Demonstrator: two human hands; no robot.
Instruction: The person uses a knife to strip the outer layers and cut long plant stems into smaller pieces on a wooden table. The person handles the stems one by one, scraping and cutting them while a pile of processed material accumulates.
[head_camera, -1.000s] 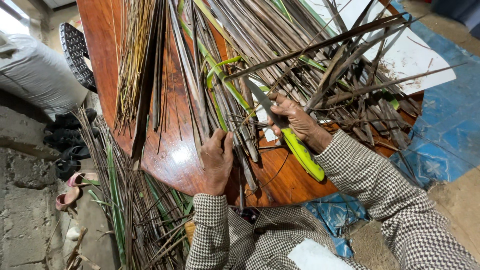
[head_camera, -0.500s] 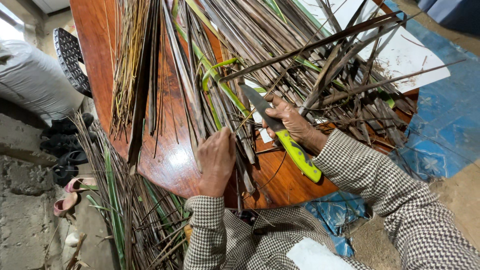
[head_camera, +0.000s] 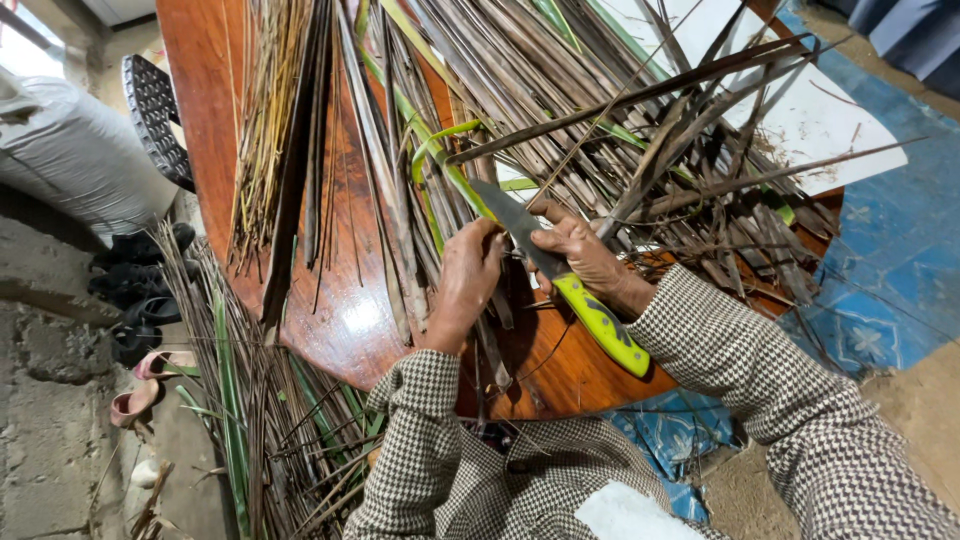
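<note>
The right hand (head_camera: 580, 250) is closed around a knife (head_camera: 560, 285) with a bright yellow-green handle, its blade lying across a green leaf strip (head_camera: 440, 165). The left hand (head_camera: 468, 280), just beside it, has its fingers curled down on the same strip (both sleeves are a checked weave). All this rests on a glossy reddish wooden worktop (head_camera: 340, 320) heaped with long dry palm leaves (head_camera: 600, 120). More leaves (head_camera: 260, 420) lie on the floor, near some sandals (head_camera: 140, 375) and a white sack (head_camera: 80, 155).

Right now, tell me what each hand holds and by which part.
The right hand holds a knife where the blade meets its yellow-green handle. The left hand grips a leaf strip near its lower end.
</note>
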